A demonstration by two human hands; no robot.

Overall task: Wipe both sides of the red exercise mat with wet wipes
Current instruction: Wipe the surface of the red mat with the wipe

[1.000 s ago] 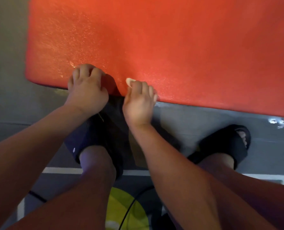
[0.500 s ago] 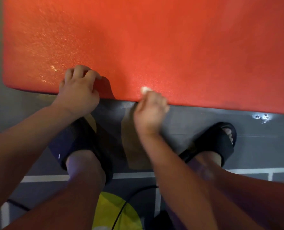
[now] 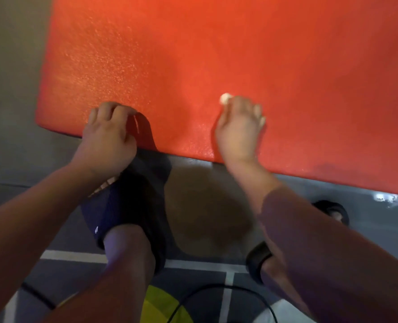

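The red exercise mat point(image 3: 216, 54) lies flat on the grey floor and fills the upper part of the view; its near edge runs from left down to the right. My left hand point(image 3: 108, 134) rests on the mat's near edge with its fingers curled onto the surface. My right hand point(image 3: 238, 129) lies on the mat further right and holds a balled white wet wipe point(image 3: 225, 98), which peeks out past the fingertips and touches the mat. The mat near both hands has a wet sheen.
My two feet in black slippers point(image 3: 132, 206) stand on the grey floor point(image 3: 205, 213) just below the mat's edge. White floor lines point(image 3: 72, 256), a yellow-green marking point(image 3: 160, 306) and a black cable point(image 3: 216, 290) are at the bottom. A wet glint point(image 3: 385, 198) is at right.
My right hand has slid to the right and forward onto the mat with the wipe. My left hand stays on the mat's near edge.
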